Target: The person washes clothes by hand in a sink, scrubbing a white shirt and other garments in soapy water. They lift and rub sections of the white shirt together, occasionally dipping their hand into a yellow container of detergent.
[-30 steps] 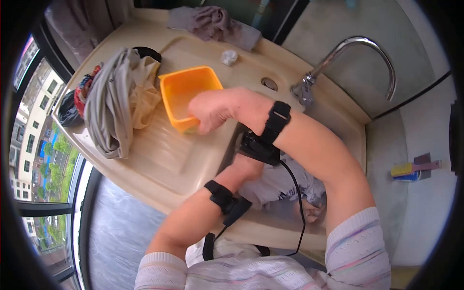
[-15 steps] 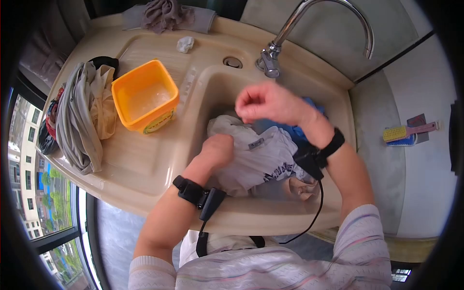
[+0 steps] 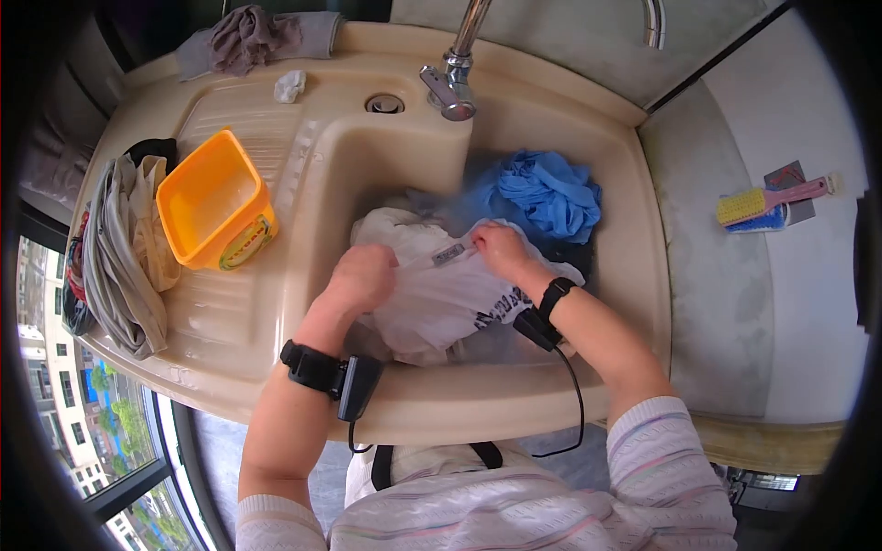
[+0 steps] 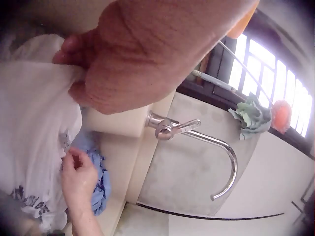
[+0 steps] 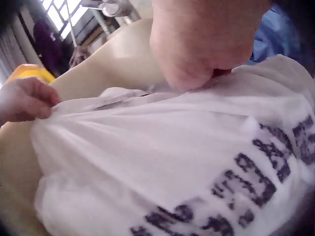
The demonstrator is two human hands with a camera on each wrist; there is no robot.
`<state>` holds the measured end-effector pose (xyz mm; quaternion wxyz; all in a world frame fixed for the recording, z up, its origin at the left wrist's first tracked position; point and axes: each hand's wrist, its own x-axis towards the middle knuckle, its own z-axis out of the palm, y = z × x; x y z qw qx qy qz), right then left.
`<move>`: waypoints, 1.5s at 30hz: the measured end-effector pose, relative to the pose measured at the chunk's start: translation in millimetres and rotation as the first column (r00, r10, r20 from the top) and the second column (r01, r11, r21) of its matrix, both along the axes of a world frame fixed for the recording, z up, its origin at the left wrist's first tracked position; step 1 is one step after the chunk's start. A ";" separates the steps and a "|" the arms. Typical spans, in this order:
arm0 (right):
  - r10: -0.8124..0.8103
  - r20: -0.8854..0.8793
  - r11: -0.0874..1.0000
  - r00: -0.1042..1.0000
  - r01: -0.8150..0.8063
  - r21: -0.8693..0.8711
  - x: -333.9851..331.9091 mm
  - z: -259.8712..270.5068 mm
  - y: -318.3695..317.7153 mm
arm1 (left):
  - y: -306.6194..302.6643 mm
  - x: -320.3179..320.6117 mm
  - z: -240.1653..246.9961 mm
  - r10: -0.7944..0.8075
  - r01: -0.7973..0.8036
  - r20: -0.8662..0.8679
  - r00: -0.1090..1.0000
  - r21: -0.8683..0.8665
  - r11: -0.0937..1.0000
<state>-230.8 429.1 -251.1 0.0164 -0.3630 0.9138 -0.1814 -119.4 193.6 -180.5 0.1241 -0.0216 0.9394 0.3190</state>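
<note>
A wet white shirt [image 3: 427, 308] with dark lettering and a small grey label lies partly in cloudy water in the sink basin [image 3: 340, 161]. My left hand [image 3: 365, 275] grips its left edge, thumb and fingers pinching the cloth in the right wrist view. On the other side of the label my right hand [image 3: 503, 250] pinches the shirt's upper edge. Between the two hands this edge is drawn out, and the printed front [image 5: 147, 142] hangs below it. Behind the right hand sits a bunched blue cloth [image 3: 551, 195] in the basin.
A yellow tub [image 3: 220, 207] stands on the ribbed drainboard, beside a pile of clothes [image 3: 124, 262]. Behind the basin rises the chrome faucet [image 3: 455, 83]. Farther left are a white crumpled piece [image 3: 289, 86] and a mauve cloth [image 3: 250, 41]. A brush [image 3: 772, 199] hangs on the right wall.
My right hand has left the yellow tub, moved right over the basin and taken hold of the shirt. My left hand has stayed at the shirt's left side. The head view has shifted right.
</note>
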 end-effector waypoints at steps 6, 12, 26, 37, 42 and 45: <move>0.023 0.093 0.960 0.995 0.004 -0.280 27.4 15.6 -13.2 | -0.9 -1.2 -1.6 -0.031 0.031 0.000 1.000 -0.041 0.999; -0.002 0.005 0.995 1.000 0.002 0.099 -7.3 -6.5 21.0 | -1.6 -0.9 -1.3 -0.001 0.001 -0.026 1.000 -0.023 1.000; 0.223 0.083 0.938 0.971 -0.190 -0.289 34.0 51.3 -37.8 | -2.9 0.2 5.7 -0.060 0.061 -0.019 0.998 0.013 0.998; 0.085 0.488 0.938 0.869 0.095 -0.333 62.6 61.2 -63.6 | -4.5 -3.4 -0.7 0.069 -0.057 -0.095 0.993 0.127 0.990; 0.124 0.661 0.952 0.740 0.100 -0.290 58.3 49.2 -68.9 | -2.0 -3.7 10.7 0.094 -0.085 -0.039 0.995 0.186 0.979; 0.092 0.882 0.967 0.463 0.170 -0.190 51.8 64.5 -71.0 | -1.0 -2.9 17.6 0.067 -0.066 0.005 0.998 0.233 0.970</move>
